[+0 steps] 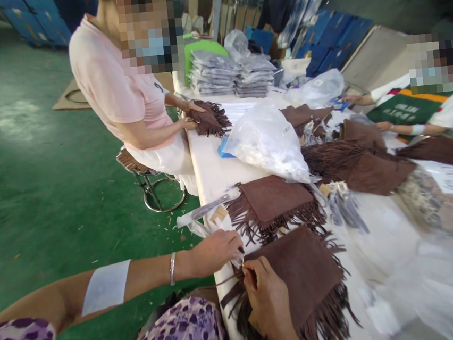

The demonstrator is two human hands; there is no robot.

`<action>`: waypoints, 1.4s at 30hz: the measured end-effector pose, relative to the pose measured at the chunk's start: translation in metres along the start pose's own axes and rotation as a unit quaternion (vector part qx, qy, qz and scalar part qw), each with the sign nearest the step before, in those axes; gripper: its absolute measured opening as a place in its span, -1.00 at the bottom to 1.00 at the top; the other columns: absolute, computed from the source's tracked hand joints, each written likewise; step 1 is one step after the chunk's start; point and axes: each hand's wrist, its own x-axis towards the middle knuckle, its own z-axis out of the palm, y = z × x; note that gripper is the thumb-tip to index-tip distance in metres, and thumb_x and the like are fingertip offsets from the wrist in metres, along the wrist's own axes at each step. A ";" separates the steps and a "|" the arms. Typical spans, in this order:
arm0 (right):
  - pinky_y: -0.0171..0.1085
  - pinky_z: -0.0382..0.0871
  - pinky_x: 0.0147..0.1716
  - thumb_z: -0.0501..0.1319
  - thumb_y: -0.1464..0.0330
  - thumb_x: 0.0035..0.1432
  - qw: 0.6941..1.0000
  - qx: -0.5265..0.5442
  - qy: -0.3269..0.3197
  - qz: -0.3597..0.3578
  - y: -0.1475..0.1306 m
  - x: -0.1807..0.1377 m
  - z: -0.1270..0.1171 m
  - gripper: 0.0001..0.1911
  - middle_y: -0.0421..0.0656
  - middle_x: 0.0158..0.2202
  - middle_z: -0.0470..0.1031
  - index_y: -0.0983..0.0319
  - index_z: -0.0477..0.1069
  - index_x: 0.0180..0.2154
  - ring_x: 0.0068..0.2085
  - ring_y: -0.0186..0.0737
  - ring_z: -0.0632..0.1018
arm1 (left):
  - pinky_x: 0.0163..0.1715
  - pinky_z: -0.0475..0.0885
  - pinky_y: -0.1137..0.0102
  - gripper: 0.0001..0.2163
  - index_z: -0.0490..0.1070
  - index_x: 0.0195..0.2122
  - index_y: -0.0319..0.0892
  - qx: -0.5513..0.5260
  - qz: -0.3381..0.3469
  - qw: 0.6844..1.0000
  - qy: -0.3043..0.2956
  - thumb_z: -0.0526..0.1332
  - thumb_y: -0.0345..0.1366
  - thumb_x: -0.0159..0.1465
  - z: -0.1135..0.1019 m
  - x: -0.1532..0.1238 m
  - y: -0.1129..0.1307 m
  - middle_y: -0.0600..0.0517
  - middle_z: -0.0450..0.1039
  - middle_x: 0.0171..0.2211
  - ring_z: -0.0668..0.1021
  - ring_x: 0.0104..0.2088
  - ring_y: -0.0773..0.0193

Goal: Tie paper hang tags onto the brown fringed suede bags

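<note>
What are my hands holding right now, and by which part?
Your left hand appears to hold clear plastic wrapping by its near end. Your right hand seems to pinch a small item there; what it is can't be told.

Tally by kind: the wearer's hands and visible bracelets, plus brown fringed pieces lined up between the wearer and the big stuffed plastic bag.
Left hand and right hand: 2
Bracelet: 1
Near fringed piece and far fringed piece: 2
Total: 5
</note>
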 end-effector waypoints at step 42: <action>-0.38 0.20 -0.57 0.19 0.19 0.09 0.909 0.360 -0.156 0.143 0.038 0.027 -0.007 -0.79 -0.31 -0.53 0.32 0.21 0.36 -0.39 -0.55 -0.38 0.30 | -0.12 0.40 0.33 -0.86 0.36 -0.19 -0.16 -0.100 -0.083 0.974 0.185 0.02 -0.38 0.38 0.052 -0.010 0.044 -0.01 0.34 -0.19 0.42 -0.18 0.23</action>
